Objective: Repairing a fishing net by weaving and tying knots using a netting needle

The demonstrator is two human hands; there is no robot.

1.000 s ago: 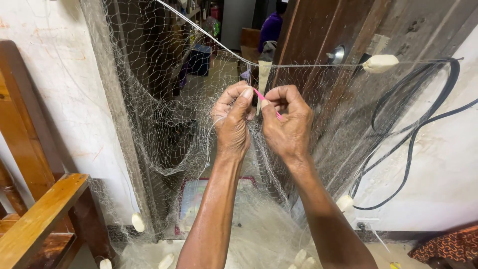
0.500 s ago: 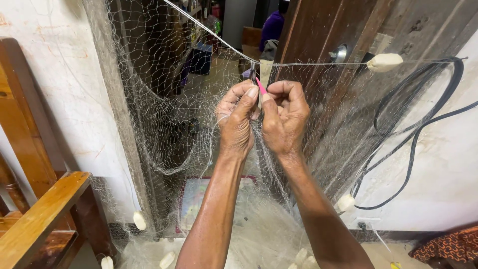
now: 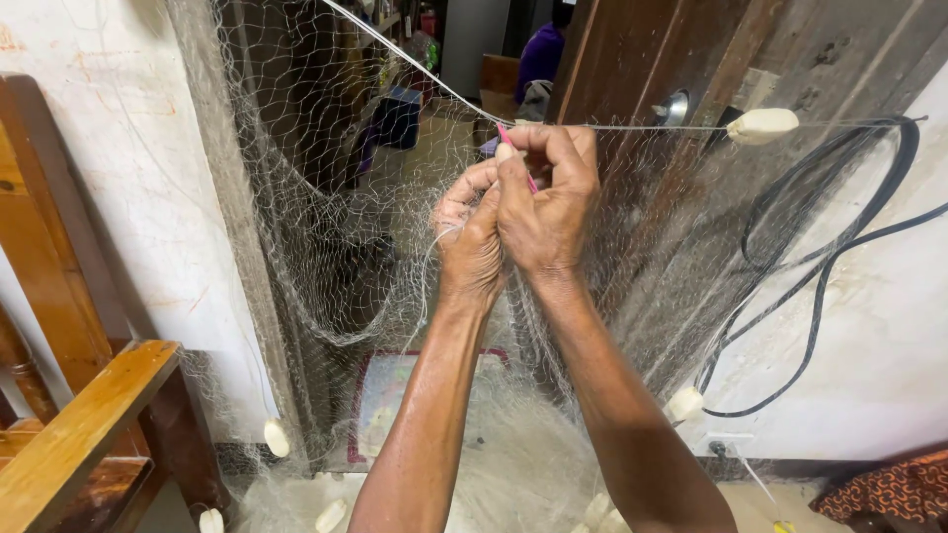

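- Hands pressed together, raised at top cord of net [image 3: 326, 227].
- Right hand [image 3: 548, 212] pinches pink needle [image 3: 515, 153].
- Left hand [image 3: 472, 242] grips mesh just beneath it.

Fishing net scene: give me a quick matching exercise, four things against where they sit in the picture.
Things:
1. pink tool
2. oval float
3. black cable
4. wooden chair

Places:
A. lower left corner
B. on the taut line, upper right
C. pinched in the right hand, beside the left hand
D. looping down the right-hand wall

Pairs: 1-C, 2-B, 3-D, 4-A
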